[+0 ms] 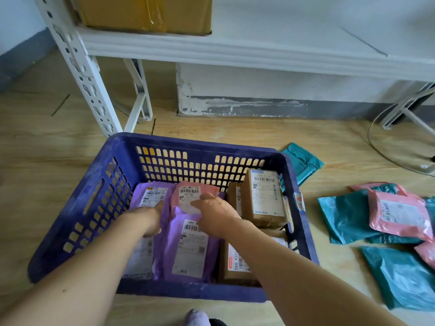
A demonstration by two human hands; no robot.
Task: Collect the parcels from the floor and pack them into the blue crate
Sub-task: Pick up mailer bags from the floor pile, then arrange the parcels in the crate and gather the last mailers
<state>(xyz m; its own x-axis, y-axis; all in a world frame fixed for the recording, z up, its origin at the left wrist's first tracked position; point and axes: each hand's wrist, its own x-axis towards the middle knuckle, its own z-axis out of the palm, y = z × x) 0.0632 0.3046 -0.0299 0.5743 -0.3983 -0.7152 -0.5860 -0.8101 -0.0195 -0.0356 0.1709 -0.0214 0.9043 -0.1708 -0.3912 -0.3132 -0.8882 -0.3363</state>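
Pink crinkled mailer (188,196) under hands (217,216)

Bare, sleeveless forearms; pale lilac sock (197,317) below.

Wood floor (35,161): blue crate (77,208), teal mailers (348,220) beside.

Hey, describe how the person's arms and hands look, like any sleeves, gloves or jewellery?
Both forearms are bare up to the frame edge, with no sleeves in view. The left hand and right hand wear no gloves, and no rings, watch or bracelets show on the visible sides. A small dark spot marks the left forearm. Fingers are partly hidden.
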